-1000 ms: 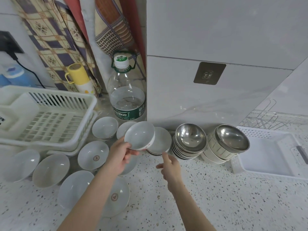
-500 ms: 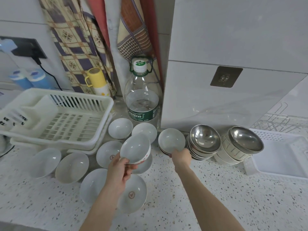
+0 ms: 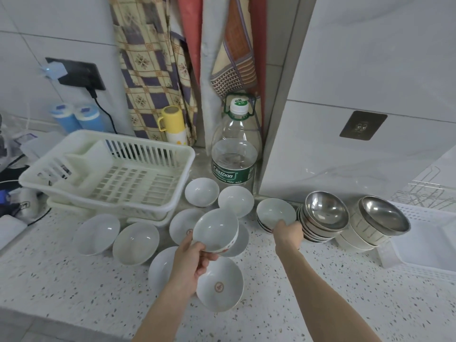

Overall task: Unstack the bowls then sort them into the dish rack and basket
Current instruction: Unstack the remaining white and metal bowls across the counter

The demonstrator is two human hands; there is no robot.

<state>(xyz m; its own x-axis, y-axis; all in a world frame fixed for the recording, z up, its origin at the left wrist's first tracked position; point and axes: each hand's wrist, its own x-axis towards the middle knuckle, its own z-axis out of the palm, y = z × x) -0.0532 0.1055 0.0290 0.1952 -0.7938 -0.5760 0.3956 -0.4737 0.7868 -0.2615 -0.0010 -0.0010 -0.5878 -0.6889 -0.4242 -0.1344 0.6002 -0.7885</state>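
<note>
A white bowl (image 3: 215, 232) is being held by its rim in the left hand (image 3: 195, 260), above the loose bowls (image 3: 219, 287) on the counter (image 3: 296, 304). The small stack (image 3: 275, 213) is being gripped at its near edge by the right hand (image 3: 288, 234). Risks: the one-sided pinch being lost and the bowl dropped onto those below; the leaning steel stack (image 3: 323, 218) being knocked over by the right hand just beside it.

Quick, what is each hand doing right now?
Left hand: holds a small white ceramic bowl up.
Right hand: grips the rim of the short stack of white ceramic bowls.
</note>
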